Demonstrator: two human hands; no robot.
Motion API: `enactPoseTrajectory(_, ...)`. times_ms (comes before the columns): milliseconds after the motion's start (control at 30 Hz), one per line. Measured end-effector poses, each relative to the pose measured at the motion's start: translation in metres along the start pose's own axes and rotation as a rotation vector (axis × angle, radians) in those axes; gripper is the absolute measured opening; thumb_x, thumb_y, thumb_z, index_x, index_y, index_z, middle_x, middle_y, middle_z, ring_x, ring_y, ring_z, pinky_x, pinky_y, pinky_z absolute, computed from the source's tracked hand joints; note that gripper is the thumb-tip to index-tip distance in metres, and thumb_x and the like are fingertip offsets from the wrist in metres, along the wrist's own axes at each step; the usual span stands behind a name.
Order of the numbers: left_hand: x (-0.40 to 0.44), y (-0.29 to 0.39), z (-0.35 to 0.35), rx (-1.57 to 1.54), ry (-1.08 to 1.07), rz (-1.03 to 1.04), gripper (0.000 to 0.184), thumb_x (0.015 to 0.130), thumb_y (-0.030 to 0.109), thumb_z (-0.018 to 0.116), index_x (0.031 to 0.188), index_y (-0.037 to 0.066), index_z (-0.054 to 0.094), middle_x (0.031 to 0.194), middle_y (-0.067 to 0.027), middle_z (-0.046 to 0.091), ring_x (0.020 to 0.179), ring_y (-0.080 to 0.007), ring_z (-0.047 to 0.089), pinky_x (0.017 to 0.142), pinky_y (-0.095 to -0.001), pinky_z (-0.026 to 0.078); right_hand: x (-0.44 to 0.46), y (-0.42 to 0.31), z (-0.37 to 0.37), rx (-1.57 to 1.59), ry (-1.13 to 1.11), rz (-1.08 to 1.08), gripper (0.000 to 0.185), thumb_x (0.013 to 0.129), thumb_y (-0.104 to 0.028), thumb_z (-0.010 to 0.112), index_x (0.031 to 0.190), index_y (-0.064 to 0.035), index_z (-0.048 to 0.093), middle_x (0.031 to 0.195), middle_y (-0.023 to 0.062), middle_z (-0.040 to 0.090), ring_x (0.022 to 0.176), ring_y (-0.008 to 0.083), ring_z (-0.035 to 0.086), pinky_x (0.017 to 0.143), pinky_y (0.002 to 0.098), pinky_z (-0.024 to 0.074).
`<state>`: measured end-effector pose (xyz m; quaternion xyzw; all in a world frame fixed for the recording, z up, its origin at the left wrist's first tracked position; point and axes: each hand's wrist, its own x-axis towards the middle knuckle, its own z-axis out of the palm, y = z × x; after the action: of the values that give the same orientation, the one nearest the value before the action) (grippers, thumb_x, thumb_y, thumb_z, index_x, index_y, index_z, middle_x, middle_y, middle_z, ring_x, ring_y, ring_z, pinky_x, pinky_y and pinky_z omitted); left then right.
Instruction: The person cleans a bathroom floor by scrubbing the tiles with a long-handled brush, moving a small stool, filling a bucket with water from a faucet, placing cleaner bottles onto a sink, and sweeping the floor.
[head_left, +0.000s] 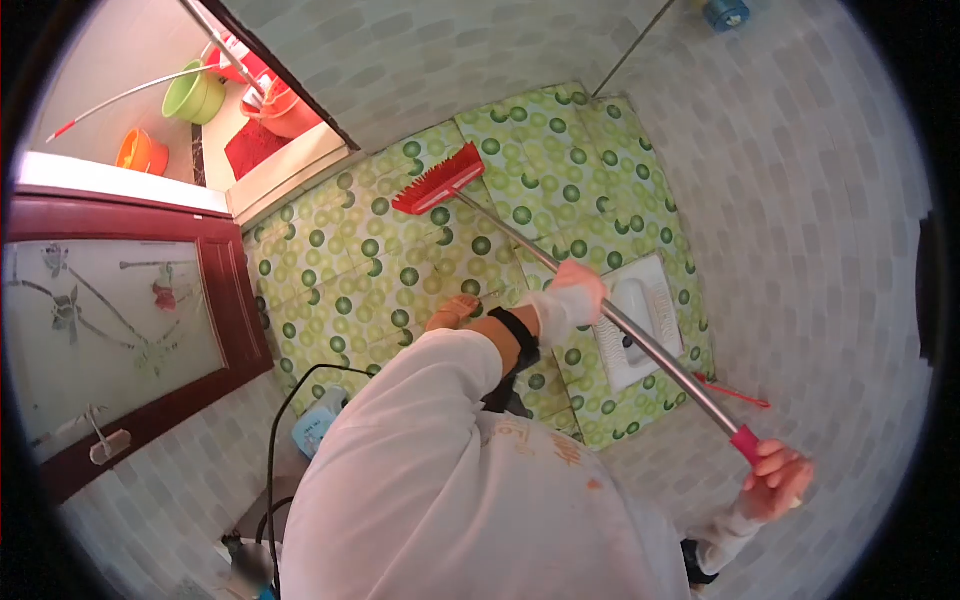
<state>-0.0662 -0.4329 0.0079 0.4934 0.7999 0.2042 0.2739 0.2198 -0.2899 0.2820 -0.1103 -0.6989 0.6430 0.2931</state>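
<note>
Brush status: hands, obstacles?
Left hand gripping pole, right hand at pink grip. Red brush head over green-dotted floor. Squat toilet below pole.

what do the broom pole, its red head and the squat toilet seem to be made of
Broom pole: probably metal, smooth silver with a bright streak along it.
Red head: likely plastic, vivid even colour, stiff-looking bristles.
Squat toilet: likely glazed ceramic, smooth white with textured sides.
</note>
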Motion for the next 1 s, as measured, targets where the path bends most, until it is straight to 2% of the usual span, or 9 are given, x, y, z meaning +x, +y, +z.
enactPoseTrajectory(67, -0.01, -0.016, -0.006, 0.185, -0.017, -0.027, 0.017, 0.069, 0.028, 0.061, 0.077, 0.016, 0.07, 0.079, -0.0066, 0.066, 0.081, -0.026, 0.064, 0.068, -0.0378, 0.048, -0.003, 0.023, 0.036, -0.112, 0.143, -0.043, 0.031, 0.095, -0.029, 0.043, 0.077, -0.0036, 0.043, 0.058, 0.0133, 0.054, 0.063, 0.0244, 0.059, 0.037, 0.025, 0.04)
enactPoseTrajectory(100, -0.007, -0.034, -0.006, 0.181, -0.016, -0.025, 0.017, 0.069, 0.028, 0.061, 0.077, 0.016, 0.07, 0.079, -0.0066, 0.066, 0.081, -0.026, 0.064, 0.068, -0.0378, 0.048, -0.002, 0.037, 0.047, -0.164, 0.13, -0.041, 0.032, 0.095, -0.028, 0.042, 0.074, -0.0041, 0.041, 0.062, 0.014, 0.055, 0.067, 0.0272, 0.06, 0.036, 0.0245, 0.0396)
enactPoseTrajectory(200, 0.002, -0.064, -0.002, 0.141, -0.028, -0.068, 0.012, 0.059, 0.023, 0.065, 0.067, 0.014, 0.066, 0.07, -0.0091, 0.062, 0.072, -0.0311, 0.06, 0.066, -0.0397, 0.048, 0.0, 0.048, 0.061, -0.161, 0.157, 0.185, 0.03, 0.094, -0.025, 0.045, 0.074, -0.0029, 0.042, 0.068, 0.0147, 0.057, 0.071, 0.0294, 0.061, 0.035, 0.0269, 0.0409)
enactPoseTrajectory(300, 0.0, -0.01, -0.011, 0.199, -0.031, -0.085, 0.013, 0.062, 0.022, 0.064, 0.072, 0.014, 0.068, 0.072, -0.0095, 0.062, 0.074, -0.0306, 0.061, 0.067, -0.0383, 0.048, -0.004, 0.025, 0.026, -0.194, 0.227, 0.004, 0.026, 0.093, -0.019, 0.049, 0.074, -0.0034, 0.041, 0.068, 0.0107, 0.052, 0.072, 0.0269, 0.059, 0.062, 0.0349, 0.0509)
enactPoseTrajectory(400, 0.001, 0.032, 0.007, 0.017, -0.037, -0.081, 0.015, 0.065, 0.021, 0.061, 0.077, 0.016, 0.069, 0.075, -0.0095, 0.064, 0.078, -0.0295, 0.062, 0.069, -0.0384, 0.048, -0.001, 0.003, -0.005, -0.343, 0.081, -0.197, 0.028, 0.092, -0.021, 0.05, 0.072, -0.0054, 0.039, 0.063, 0.0065, 0.046, 0.068, 0.0248, 0.056, 0.07, 0.0372, 0.0492)
enactPoseTrajectory(533, -0.007, -0.019, -0.002, 0.094, -0.022, -0.12, 0.013, 0.064, 0.019, 0.061, 0.074, 0.015, 0.069, 0.072, -0.0092, 0.063, 0.076, -0.0303, 0.061, 0.07, -0.0385, 0.047, 0.005, 0.035, 0.014, -0.322, 0.042, -0.193, 0.033, 0.093, -0.026, 0.049, 0.071, -0.0052, 0.036, 0.065, 0.0064, 0.048, 0.066, 0.0229, 0.056, 0.067, 0.0358, 0.0483)
enactPoseTrajectory(733, -0.018, -0.082, -0.033, 0.078, 0.049, -0.147, 0.014, 0.064, 0.022, 0.062, 0.074, 0.016, 0.069, 0.071, -0.0076, 0.063, 0.076, -0.0304, 0.06, 0.068, -0.0401, 0.047, 0.025, 0.045, 0.083, -0.144, 0.205, 0.147, 0.03, 0.094, -0.023, 0.043, 0.071, -0.0041, 0.039, 0.07, 0.0163, 0.057, 0.078, 0.0317, 0.063, 0.056, 0.0301, 0.0515)
enactPoseTrajectory(800, -0.024, -0.1, -0.039, 0.042, 0.142, -0.133, 0.015, 0.064, 0.024, 0.062, 0.074, 0.016, 0.069, 0.071, -0.0074, 0.063, 0.077, -0.0304, 0.06, 0.067, -0.0407, 0.047, 0.045, 0.052, 0.091, -0.098, 0.012, 0.032, 0.03, 0.093, -0.022, 0.043, 0.07, -0.003, 0.04, 0.073, 0.0185, 0.058, 0.08, 0.0327, 0.063, 0.046, 0.0262, 0.0503)
enactPoseTrajectory(1000, -0.123, -0.193, -0.08, 0.207, 0.172, -0.446, 0.018, 0.067, 0.031, 0.065, 0.077, 0.017, 0.07, 0.078, -0.0063, 0.065, 0.08, -0.026, 0.063, 0.069, -0.0373, 0.049, 0.096, 0.095, 0.205, 0.067, -0.263, 0.148, 0.026, 0.09, -0.017, 0.051, 0.069, -0.0027, 0.043, 0.074, 0.0206, 0.06, 0.078, 0.0317, 0.064, 0.038, 0.0258, 0.0464)
